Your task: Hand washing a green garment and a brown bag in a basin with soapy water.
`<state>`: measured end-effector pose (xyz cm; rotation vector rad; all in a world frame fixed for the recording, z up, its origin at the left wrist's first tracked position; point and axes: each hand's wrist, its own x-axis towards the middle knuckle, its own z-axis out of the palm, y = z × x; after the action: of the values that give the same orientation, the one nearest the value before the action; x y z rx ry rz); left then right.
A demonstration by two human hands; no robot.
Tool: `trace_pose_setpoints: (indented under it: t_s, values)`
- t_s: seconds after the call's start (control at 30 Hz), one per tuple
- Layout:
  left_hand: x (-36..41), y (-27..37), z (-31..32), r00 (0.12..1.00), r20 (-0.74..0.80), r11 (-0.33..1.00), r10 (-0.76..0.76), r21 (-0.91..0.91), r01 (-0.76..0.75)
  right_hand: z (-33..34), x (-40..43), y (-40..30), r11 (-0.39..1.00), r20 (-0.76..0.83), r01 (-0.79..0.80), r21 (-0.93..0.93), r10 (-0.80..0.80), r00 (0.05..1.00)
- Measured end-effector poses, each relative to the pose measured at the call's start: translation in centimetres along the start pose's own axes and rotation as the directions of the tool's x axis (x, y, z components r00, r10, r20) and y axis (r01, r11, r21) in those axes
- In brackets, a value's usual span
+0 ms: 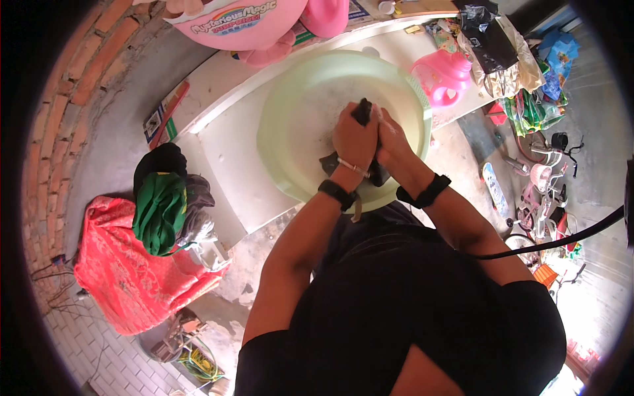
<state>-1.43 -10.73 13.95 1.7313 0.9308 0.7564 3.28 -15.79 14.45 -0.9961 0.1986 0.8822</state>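
Observation:
A pale green plastic basin (277, 143) stands on a white counter before me, with cloudy, sudsy water (317, 99) inside. Over its near half, my left hand (354, 136) and my right hand (394, 131) press together around a dark wet cloth (362, 113). One end of the cloth pokes out above the left fingers, and darker folds hang below both wrists. White foam clings to the right hand near the thumb. The fingers of both hands are partly hidden by their backs. Each forearm wears a black band, and a thin bracelet circles the left wrist.
A pink detergent jug (443, 76) stands right of the basin, beside a black plastic bag (488, 42). Left, green cloth (159, 213) and dark clothes lie piled by a red patterned cover (133, 277). A pink package (242, 24) sits behind. Bicycles (540, 183) and a skateboard (494, 189) stand right.

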Motion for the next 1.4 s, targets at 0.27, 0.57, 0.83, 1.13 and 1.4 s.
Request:
trace_pose_setpoints:
  t_s: [0.27, 0.57, 0.83, 1.13, 1.4]
  values:
    - [1.0, 0.4, -0.6, 0.998, -0.019, 0.994, -0.052, -0.101, 0.050, -4.8, 1.8, 1.6, 0.679, 0.606, 0.649, -0.344, -0.367, 0.706]
    - [-0.8, 0.4, 0.4, 0.998, -0.016, 0.995, 0.057, -0.078, -0.058, -3.3, 1.6, 0.0, 0.874, 0.798, 0.477, -0.090, -0.224, 0.560]
    - [0.6, 1.7, 0.2, 0.994, -0.097, 0.997, 0.042, -0.067, -0.049, -4.4, 2.0, -1.4, 0.972, 0.851, -0.139, 0.190, -0.093, 0.516]
    - [1.1, 0.7, 0.3, 0.992, -0.073, 0.993, 0.102, -0.044, -0.106, -5.5, 3.3, 0.3, 0.910, 0.502, 0.305, -0.279, -0.133, 0.854]
    - [1.6, 1.2, -0.9, 0.998, 0.016, 0.998, 0.058, -0.030, -0.058, -1.9, 0.0, -0.1, 0.976, 0.400, 0.144, -0.160, -0.070, 0.914]
